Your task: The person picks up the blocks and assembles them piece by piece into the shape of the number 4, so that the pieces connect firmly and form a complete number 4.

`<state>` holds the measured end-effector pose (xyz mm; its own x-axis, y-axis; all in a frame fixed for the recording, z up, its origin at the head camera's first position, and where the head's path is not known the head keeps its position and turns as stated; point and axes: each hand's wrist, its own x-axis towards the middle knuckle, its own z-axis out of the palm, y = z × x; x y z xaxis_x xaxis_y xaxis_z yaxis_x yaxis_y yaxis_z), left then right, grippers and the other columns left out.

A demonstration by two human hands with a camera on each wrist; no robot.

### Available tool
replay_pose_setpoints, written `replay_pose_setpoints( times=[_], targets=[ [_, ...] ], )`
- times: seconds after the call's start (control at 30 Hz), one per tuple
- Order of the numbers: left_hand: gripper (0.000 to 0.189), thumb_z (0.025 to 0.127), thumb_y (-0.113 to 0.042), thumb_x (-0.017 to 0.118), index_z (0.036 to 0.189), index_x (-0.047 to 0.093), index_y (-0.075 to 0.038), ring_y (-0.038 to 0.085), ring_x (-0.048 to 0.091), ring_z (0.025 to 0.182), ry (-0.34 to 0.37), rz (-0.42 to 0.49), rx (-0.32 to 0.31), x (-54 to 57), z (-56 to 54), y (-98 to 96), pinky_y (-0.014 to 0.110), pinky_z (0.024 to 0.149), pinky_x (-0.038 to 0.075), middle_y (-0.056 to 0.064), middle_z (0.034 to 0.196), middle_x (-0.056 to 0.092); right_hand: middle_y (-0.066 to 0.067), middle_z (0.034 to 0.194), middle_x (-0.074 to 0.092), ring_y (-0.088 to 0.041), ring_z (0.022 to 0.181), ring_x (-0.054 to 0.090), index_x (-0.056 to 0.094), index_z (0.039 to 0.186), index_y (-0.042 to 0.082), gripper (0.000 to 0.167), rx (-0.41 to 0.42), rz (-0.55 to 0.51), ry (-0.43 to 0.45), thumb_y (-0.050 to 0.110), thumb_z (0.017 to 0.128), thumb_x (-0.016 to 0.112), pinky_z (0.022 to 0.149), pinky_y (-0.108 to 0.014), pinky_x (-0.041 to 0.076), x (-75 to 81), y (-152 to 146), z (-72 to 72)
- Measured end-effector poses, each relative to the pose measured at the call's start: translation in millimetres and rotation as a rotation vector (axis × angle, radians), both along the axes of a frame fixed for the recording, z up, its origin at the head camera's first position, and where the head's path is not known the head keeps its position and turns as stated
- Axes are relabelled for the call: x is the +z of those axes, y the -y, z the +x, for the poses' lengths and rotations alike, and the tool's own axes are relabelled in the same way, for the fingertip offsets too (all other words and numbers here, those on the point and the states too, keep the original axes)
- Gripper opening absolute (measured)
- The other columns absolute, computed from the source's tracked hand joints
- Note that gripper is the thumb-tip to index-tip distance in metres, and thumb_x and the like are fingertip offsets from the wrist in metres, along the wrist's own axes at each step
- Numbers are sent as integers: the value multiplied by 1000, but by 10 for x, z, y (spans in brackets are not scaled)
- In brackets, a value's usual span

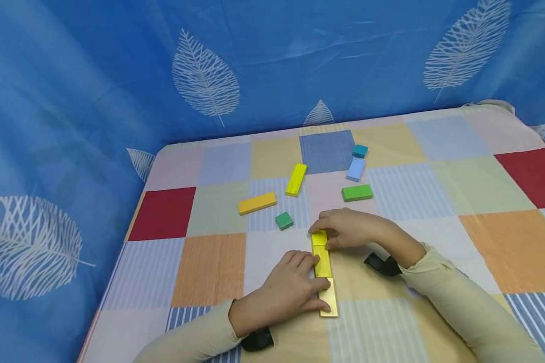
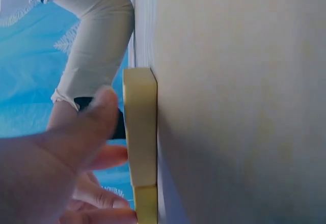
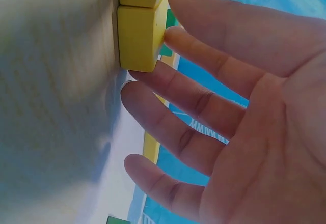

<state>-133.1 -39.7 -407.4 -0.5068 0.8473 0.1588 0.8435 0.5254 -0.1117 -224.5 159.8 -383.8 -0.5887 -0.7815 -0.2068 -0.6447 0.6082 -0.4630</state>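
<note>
Three yellow blocks lie end to end in a straight row on the patchwork cloth: a small yellow block (image 1: 319,237) at the far end, a longer yellow block (image 1: 322,267) in the middle, and a shiny golden block (image 1: 329,305) nearest me. My left hand (image 1: 287,287) rests along the row's left side, its fingers fairly straight. In the left wrist view its thumb hovers beside the golden block (image 2: 141,127). At the far end, my right hand (image 1: 348,228) touches the small block (image 3: 136,38) with extended fingers, the thumb near the seam.
Beyond the row lie a dark green block (image 1: 283,221), an orange block (image 1: 257,203), another yellow block (image 1: 296,180), a light green block (image 1: 357,193), a light blue block (image 1: 356,170) and a teal block (image 1: 360,151). A blue curtain (image 1: 272,65) hangs behind the table.
</note>
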Motion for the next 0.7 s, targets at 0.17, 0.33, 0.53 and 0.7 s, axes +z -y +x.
replay_pose_setpoints(
  times=[0.17, 0.33, 0.53, 0.7],
  targets=[
    [41, 70, -67, 53, 81, 62, -30, 17, 53, 98, -81, 50, 36, -19, -5, -39, 32, 88, 39, -1, 99, 59, 1, 92, 56, -12, 79, 48, 62, 113, 11, 35, -6, 5, 17, 11, 78, 67, 75, -30, 43, 7, 7, -12],
    [44, 62, -69, 55, 79, 64, -30, 20, 55, 103, -112, 82, 61, -2, 13, -70, 33, 87, 39, -1, 95, 62, -1, 93, 59, -11, 79, 51, 64, 113, 11, 30, -11, -7, -3, 3, 86, 55, 75, -31, 45, 13, 3, -7],
    [54, 59, -72, 55, 93, 67, -31, 24, 53, 108, -120, 75, 98, -7, 21, -72, 34, 86, 41, -2, 97, 61, -1, 95, 61, -12, 82, 54, 64, 114, 12, 32, -10, -8, 5, 0, 89, 48, 78, -33, 46, -7, -7, -17],
    [66, 59, -75, 52, 112, 62, -35, 28, 48, 116, -80, 34, 142, -13, 8, -80, 34, 87, 42, -2, 105, 59, -1, 94, 61, -12, 83, 54, 64, 114, 12, 31, -14, -17, 23, 1, 90, 48, 81, -35, 47, -15, -25, -30]
  ],
)
